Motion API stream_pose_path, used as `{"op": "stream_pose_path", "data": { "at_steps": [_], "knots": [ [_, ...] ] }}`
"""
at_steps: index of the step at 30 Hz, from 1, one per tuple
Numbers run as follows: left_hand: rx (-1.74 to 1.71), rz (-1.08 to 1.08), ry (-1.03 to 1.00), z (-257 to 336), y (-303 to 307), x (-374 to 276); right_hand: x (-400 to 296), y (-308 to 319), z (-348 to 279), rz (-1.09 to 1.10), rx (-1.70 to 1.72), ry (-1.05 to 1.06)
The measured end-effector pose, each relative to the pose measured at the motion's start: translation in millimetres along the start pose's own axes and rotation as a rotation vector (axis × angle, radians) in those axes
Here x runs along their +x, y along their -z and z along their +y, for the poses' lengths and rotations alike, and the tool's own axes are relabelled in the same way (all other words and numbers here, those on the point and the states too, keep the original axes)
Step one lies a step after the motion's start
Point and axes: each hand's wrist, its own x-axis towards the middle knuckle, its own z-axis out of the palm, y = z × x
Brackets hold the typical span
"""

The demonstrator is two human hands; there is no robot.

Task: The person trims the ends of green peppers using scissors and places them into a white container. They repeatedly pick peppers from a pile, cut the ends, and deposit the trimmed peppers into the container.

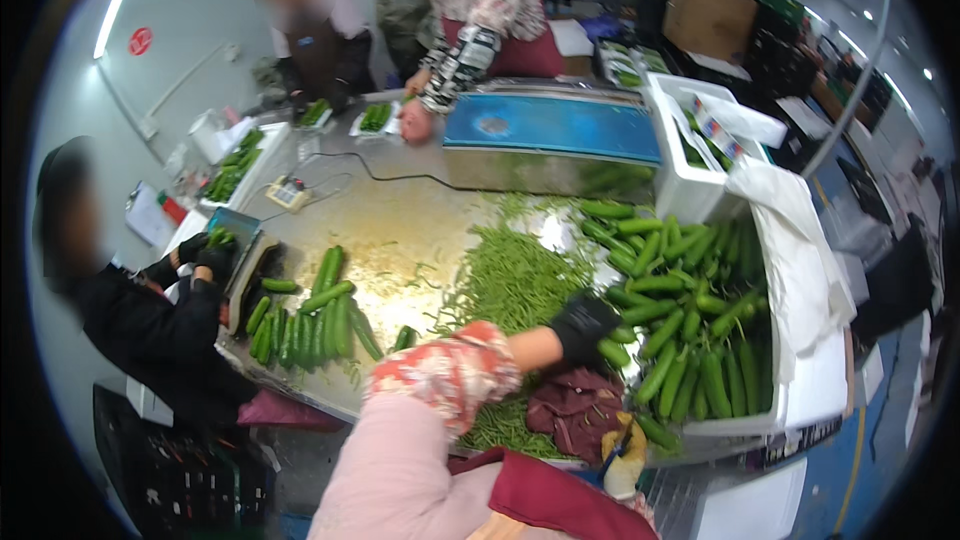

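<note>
My left hand (pixel 589 330), in a black glove, reaches across the steel table at the near end of the cucumber heap (pixel 667 315). Its fingers lie beside short green cucumbers, and whether they grip one cannot be told. Close to the table's front edge, my right hand (pixel 624 454) wears a yellow and white glove and is closed on a thin, dark blue-handled tool (pixel 613 457). Between the hands lies a crumpled maroon cloth (pixel 574 412). Green peelings (pixel 517 277) are piled left of my left hand. Smooth cucumbers (pixel 315 330) lie in a row farther left.
A white foam box (pixel 810 382) borders the heap at right; another foam box (pixel 675 180) stands behind. A blue-topped metal unit (pixel 555 127) sits at the back. One co-worker (pixel 150 345) stands at left, others (pixel 495 15) across the table near packed trays (pixel 375 118). A black cable (pixel 367 165) crosses the tabletop.
</note>
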Motion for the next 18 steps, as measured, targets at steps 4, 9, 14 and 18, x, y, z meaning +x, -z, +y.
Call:
{"op": "stream_pose_path", "data": {
  "at_steps": [4, 9, 14, 18],
  "knots": [
    [0.015, 0.317, 0.088, -15.3, 34.0, -51.6, 9.6, -0.3, 7.3, -0.087, -0.212, 0.095],
    [-0.061, 0.427, 0.170, -8.1, 45.5, -104.3, 28.3, -35.4, -46.3, -0.279, -0.465, 0.190],
    [-0.181, 0.483, 0.243, 3.3, 45.0, -139.3, 35.9, -63.5, -47.8, -0.371, -0.503, 0.235],
    [-0.196, 0.526, 0.298, 3.8, 48.4, -165.3, 37.8, -82.3, -49.2, -0.408, -0.458, 0.178]
  ]
}}
